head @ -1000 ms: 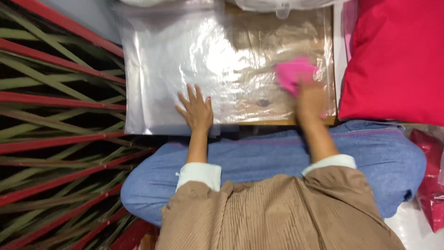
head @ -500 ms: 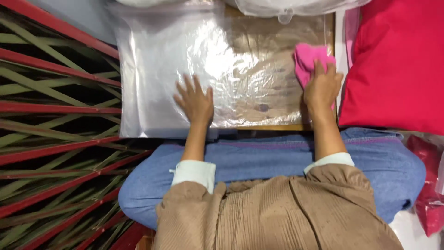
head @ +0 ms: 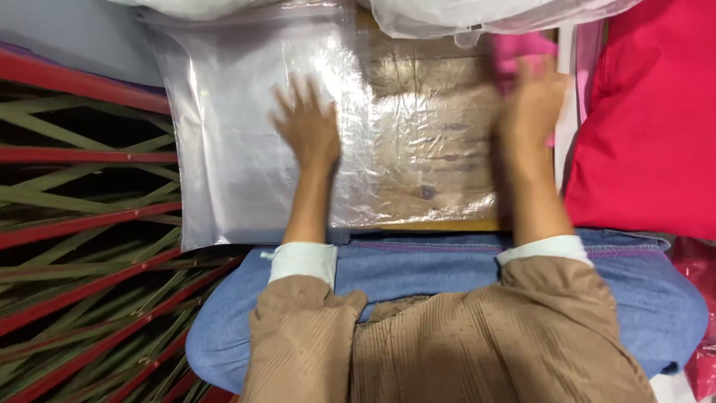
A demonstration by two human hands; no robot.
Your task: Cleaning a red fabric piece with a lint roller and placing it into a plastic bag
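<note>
A clear plastic bag [head: 246, 119] lies flat over a wooden board [head: 436, 97] in front of my knees. My left hand [head: 307, 128] rests palm down on the plastic, fingers spread. My right hand [head: 531, 104] presses a pink cloth [head: 514, 52] against the far right part of the board. The hand is blurred and covers most of the cloth.
A red cushion [head: 652, 119] stands at the right. A mat of red and green strips [head: 74, 246] covers the floor at the left. White plastic bags [head: 477, 15] lie along the far edge. My legs in blue denim [head: 418, 261] are crossed below.
My right hand has slid the pink cloth away from me, up the right side of the board. My left hand has moved a little further up the plastic.
</note>
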